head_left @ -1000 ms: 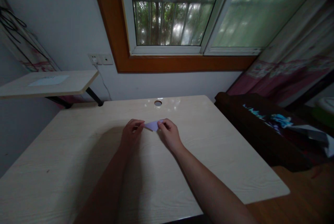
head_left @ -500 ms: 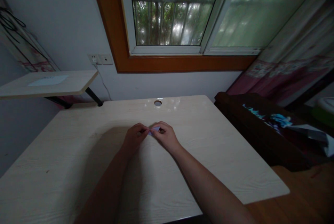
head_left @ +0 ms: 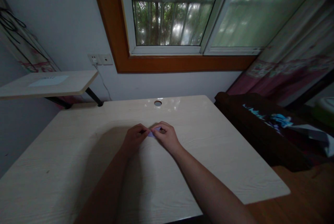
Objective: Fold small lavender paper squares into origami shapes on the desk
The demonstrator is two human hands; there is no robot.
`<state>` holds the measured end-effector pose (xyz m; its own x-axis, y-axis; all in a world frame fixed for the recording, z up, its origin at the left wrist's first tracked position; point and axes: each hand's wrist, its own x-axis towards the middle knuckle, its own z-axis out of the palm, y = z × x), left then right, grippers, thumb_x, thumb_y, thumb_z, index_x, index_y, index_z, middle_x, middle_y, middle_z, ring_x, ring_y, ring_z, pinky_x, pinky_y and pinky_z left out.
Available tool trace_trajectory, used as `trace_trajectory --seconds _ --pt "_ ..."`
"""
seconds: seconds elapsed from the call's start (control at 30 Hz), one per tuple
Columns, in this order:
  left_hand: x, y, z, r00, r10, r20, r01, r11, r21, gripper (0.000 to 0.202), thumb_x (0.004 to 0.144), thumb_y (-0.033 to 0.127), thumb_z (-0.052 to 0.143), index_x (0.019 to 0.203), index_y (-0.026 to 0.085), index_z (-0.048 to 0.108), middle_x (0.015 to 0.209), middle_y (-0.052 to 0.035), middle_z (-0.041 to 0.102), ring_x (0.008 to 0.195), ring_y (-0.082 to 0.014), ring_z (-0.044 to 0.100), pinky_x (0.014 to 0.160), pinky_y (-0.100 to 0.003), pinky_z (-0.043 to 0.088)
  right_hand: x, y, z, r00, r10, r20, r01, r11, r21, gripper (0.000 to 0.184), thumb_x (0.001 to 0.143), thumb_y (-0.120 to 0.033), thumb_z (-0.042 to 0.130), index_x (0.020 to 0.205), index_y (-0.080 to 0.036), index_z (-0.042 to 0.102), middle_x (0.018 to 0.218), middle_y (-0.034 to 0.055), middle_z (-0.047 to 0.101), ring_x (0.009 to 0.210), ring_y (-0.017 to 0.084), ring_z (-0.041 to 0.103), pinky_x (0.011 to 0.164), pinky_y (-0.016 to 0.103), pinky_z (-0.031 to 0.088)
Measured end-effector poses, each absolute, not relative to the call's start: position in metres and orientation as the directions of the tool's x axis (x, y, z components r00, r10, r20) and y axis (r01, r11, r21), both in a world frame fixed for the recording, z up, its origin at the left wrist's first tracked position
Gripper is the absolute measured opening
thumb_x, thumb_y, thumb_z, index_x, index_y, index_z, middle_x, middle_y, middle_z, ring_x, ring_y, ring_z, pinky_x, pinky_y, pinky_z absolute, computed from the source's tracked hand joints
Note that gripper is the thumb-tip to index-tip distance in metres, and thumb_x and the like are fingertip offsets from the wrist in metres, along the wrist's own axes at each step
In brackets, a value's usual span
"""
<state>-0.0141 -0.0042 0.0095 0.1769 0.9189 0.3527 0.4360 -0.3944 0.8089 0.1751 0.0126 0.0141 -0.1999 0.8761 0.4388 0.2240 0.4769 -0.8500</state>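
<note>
A small piece of purple paper [head_left: 151,134] is pinched between both hands, low over the middle of the pale wooden desk [head_left: 208,151]. My left hand [head_left: 135,137] grips its left end with thumb and index finger together. From the other side, my right hand [head_left: 166,135] pinches it, thumb in front and fingers curled behind. The fingertips of the two hands nearly meet. Most of the paper is hidden by the fingers, so its full shape and folds cannot be made out.
A raised shelf [head_left: 78,79] with a white sheet [head_left: 49,80] stands at the back left. Near the far edge is a round cable hole [head_left: 158,103]. Right of the desk is dark brown furniture [head_left: 235,112] with cloth on it. A barred window [head_left: 172,15] lies ahead.
Slightly more of the purple paper shows below the fingertips now. Both hands keep nearly the same place and pinch.
</note>
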Motion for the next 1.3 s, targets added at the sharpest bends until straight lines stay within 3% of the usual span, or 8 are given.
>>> trace_trajectory --seconds 0.33,0.67,1.03,1.3 --pt "-0.014 -0.005 0.011 0.135 0.933 0.334 0.389 -0.360 0.848 0.023 0.086 0.037 0.062 0.076 0.017 0.067 0.075 -0.0021 0.066 0.070 -0.0153 0.060 0.068 -0.026 0.048 0.178 0.015 0.012 -0.038 0.897 0.441 0.190 0.440 -0.878 0.018 0.081 -0.034 0.071 0.069 -0.021 0.070 0.070 0.0012 0.063 0.067 0.016 0.059 0.065 0.029 0.045" --pt "-0.013 -0.004 0.008 0.108 0.940 0.323 0.362 -0.340 0.868 0.023 0.086 0.037 0.063 0.075 0.017 0.066 0.073 -0.0015 0.065 0.069 -0.0149 0.059 0.066 -0.025 0.046 0.182 0.018 0.008 -0.009 0.918 0.397 0.130 0.394 -0.910 0.022 0.085 -0.039 0.066 0.074 -0.022 0.072 0.074 0.0020 0.064 0.073 0.017 0.059 0.069 0.029 0.046" --pt "-0.016 -0.002 0.006 0.071 0.937 0.342 0.380 -0.343 0.859 0.022 0.086 0.037 0.062 0.075 0.019 0.068 0.074 -0.0012 0.065 0.069 -0.0146 0.057 0.066 -0.025 0.046 0.186 0.020 0.010 0.154 0.907 0.391 0.104 0.378 -0.920 0.024 0.086 -0.039 0.063 0.072 -0.020 0.067 0.073 0.0013 0.059 0.074 0.018 0.056 0.070 0.029 0.044" --pt "-0.020 0.000 0.010 -0.030 0.925 0.379 0.379 -0.340 0.861 0.021 0.087 0.036 0.062 0.077 0.019 0.067 0.077 -0.0021 0.065 0.073 -0.0155 0.060 0.068 -0.027 0.047 0.187 0.029 0.003 0.259 0.929 0.265 -0.044 0.285 -0.958 0.022 0.082 -0.039 0.066 0.074 -0.018 0.066 0.071 0.0003 0.059 0.071 0.017 0.054 0.070 0.029 0.044"
